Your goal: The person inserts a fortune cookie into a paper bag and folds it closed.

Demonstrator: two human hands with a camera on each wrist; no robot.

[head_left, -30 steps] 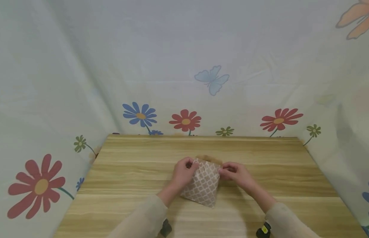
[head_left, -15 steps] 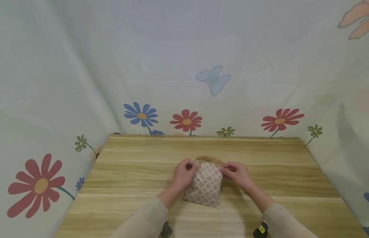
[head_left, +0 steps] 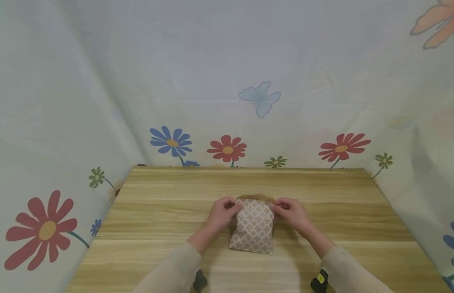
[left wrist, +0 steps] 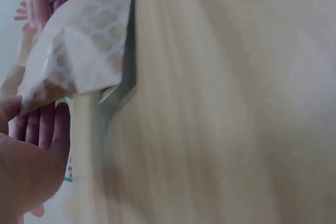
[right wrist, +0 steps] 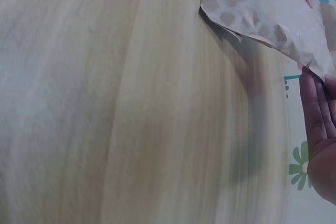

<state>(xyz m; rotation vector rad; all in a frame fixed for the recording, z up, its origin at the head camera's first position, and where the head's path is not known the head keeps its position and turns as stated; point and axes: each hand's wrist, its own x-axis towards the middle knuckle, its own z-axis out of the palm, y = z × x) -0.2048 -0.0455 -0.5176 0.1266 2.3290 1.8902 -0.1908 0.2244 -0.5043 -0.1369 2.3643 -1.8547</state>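
Note:
A flat brown paper bag (head_left: 254, 228) with a white lattice print is held up at the middle of the table, tilted with its lower edge toward the person. My left hand (head_left: 222, 212) pinches its upper left corner between thumb and fingers. At the upper right corner, my right hand (head_left: 292, 212) pinches the paper the same way. A plain brown strip shows behind the patterned top edge. In the left wrist view the patterned paper (left wrist: 89, 40) looks creased near the left hand (left wrist: 31, 156). The right wrist view shows the bag (right wrist: 262, 11) between thumb and fingers of the right hand (right wrist: 323, 129).
The wooden table (head_left: 168, 183) extends around the bag on all sides. Behind it hangs a pale cloth (head_left: 197, 73) printed with flowers and a butterfly. Dark wrist devices (head_left: 319, 280) sit under both sleeves, near the bottom of the head view.
The bag's lower end has swung slightly to the right and now hangs straighter. The brown strip at its top shows less than before. Both hands keep their hold on the corners.

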